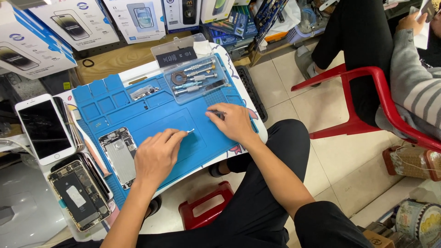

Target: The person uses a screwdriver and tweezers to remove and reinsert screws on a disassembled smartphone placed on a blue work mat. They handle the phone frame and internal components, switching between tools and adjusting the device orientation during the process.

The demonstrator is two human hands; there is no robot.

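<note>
A person sits at a small white table [250,120], seen from above by a camera worn on the head. A blue work mat [156,117] covers most of the tabletop. A white phone [44,129] with a dark screen lies at the table's left edge, and an opened phone body [79,195], its insides showing, lies at the near left corner. A bare metal phone frame [118,154] rests on the mat's near left part. A clear plastic tray of screwdrivers [196,76] sits at the mat's far right corner.

The left hand [156,156] rests on the mat near its middle, fingers curled together, pinching a thin metal tool [188,132] whose tip pokes out just past the fingertips toward the right. The metal frame lies just beside this hand, to its left. The right hand [234,121] lies near the mat's right edge, palm down, fingers bent over a small dark tool [217,111] (only its end shows under the fingertips; whether it is gripped cannot be told).

A second person sits on a red chair [367,98] beyond the table's right side.
</note>
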